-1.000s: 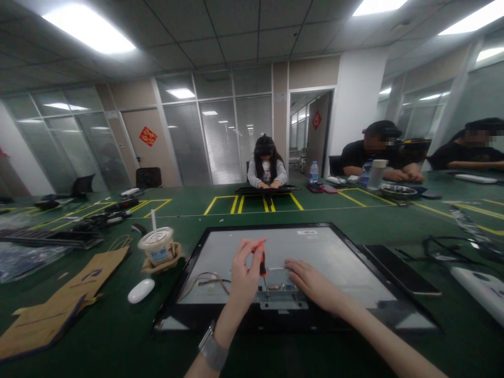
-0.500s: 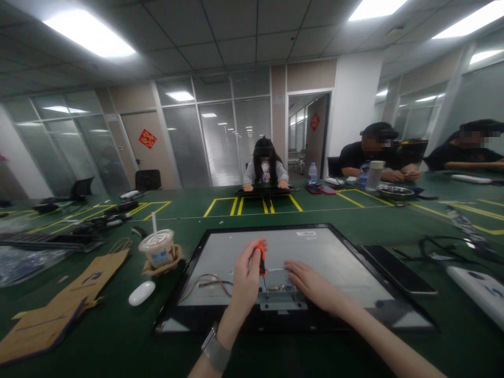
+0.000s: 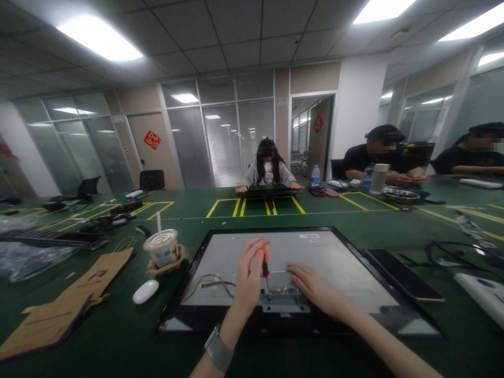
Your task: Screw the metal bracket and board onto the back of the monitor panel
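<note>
Grey sheet metal backs the black-framed flat monitor panel (image 3: 346, 262), which lies flat on the green table (image 3: 118, 336). The left hand (image 3: 248, 278), forearm rising from below with a silver wristwatch (image 3: 218, 353) on it, is curled around the slim orange-handled screwdriver (image 3: 265, 262). The tool stands upright with its tip down on the small grey metal bracket (image 3: 284, 303) at the panel's near edge. The right hand (image 3: 313, 286) lies palm down, fingers loosely extended and holding nothing, on the panel just beside the bracket.

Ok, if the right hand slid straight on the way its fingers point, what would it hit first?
Probably the screwdriver held upright by the left hand, though depth is unclear.
</note>
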Demonstrator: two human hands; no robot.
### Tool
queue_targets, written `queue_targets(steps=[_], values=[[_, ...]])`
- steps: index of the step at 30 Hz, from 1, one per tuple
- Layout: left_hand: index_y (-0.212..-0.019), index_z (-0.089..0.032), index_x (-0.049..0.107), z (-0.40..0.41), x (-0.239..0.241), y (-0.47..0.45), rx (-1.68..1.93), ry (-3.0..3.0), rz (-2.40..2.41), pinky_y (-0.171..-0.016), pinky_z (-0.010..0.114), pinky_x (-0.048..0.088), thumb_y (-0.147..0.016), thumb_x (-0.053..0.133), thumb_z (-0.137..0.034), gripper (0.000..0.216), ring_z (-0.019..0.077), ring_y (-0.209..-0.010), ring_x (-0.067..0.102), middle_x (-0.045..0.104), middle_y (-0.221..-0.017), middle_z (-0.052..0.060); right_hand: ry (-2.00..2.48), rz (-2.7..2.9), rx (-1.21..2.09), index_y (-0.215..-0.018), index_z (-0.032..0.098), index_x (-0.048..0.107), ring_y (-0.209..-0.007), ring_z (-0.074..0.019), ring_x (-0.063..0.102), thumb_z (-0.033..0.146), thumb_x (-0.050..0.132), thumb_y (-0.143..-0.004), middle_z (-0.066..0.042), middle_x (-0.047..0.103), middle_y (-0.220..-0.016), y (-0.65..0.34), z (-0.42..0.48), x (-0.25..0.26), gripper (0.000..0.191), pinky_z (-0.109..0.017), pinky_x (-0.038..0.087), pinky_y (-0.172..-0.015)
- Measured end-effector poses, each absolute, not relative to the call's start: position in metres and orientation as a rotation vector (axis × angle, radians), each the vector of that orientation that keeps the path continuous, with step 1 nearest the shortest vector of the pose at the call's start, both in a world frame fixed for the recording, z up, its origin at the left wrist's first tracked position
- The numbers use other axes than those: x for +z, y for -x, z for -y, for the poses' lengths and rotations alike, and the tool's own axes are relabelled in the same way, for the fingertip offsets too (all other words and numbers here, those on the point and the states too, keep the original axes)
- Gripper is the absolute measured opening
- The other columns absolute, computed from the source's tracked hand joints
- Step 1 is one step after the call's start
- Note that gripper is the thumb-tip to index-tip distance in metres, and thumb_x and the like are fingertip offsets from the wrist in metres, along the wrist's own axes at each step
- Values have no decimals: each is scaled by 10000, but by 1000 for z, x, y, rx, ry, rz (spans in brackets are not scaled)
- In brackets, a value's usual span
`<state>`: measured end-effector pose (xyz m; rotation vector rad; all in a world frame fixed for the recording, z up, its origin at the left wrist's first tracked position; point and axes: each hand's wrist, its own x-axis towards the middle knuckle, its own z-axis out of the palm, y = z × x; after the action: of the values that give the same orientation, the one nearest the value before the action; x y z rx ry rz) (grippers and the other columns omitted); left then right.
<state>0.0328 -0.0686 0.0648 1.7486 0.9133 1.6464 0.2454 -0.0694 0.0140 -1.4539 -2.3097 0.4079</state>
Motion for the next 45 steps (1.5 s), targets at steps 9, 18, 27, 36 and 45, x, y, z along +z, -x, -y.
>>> queue_targets(steps=[9,18,27,36,45], values=[[-932,-211,717,65,61,-34,1656,-1827,-973,-830,320,495,-822,665,-300,151,163,-786,559,546,-829,17,1441,2301,384,-1338,125,555,-1320,-263,457,494,260,-1008,-145,516,-1431,-250,65,5,576,-439,292,-1141],[-1167,-205,650,68,61,-35,1540,-1765,-895,-808,298,499,-944,490,-344,308,177,-884,614,648,-952,63,1450,2312,391,-1353,113,535,-1322,-268,450,502,260,-1003,-153,509,-1435,-249,65,6,591,-443,303,-1134],[-1143,-201,648,74,65,-37,1601,-1798,-901,-855,312,484,-979,393,-290,316,181,-958,602,624,-1073,79,1409,2280,392,-1335,151,556,-1310,-260,464,514,275,-998,-132,523,-1426,-252,63,2,570,-439,315,-1128],[-988,-210,702,69,62,-36,1656,-1811,-994,-773,292,502,-864,624,-338,194,162,-823,573,541,-898,29,1414,2298,389,-1334,132,554,-1311,-263,468,506,261,-998,-149,526,-1420,-251,63,4,581,-448,304,-1134],[-1180,-206,639,70,63,-36,1596,-1779,-932,-868,308,475,-969,447,-312,304,169,-914,607,647,-1005,66,1423,2299,375,-1337,139,550,-1303,-259,473,504,256,-999,-141,531,-1417,-251,64,4,578,-449,322,-1122]])
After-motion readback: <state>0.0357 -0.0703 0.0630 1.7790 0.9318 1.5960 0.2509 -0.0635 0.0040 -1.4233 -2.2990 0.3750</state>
